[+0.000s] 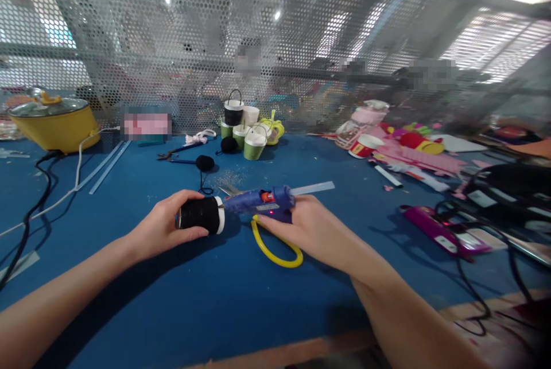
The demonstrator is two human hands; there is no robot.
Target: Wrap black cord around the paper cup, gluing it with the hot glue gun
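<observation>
My left hand (166,221) is closed round a small paper cup (200,215) wrapped in black yarn, tipped on its side with its white rim to the right. In my right hand (312,224) is a blue glue gun (260,201), a clear glue stick (316,187) jutting from its back. The gun's nozzle meets the cup at its rim. Below the gun shows a yellow scissor handle (279,257); whether my right fingers touch it I cannot tell. Black yarn (205,163) in a small ball lies behind the cup.
Several small yarn-wrapped cups (255,144) stand at the back. Pliers (170,156) lie left of them. A yellow electric pot (55,122) with cords is far left. At right are a purple power strip (443,230), a red cup (364,146) and pink scraps (413,156).
</observation>
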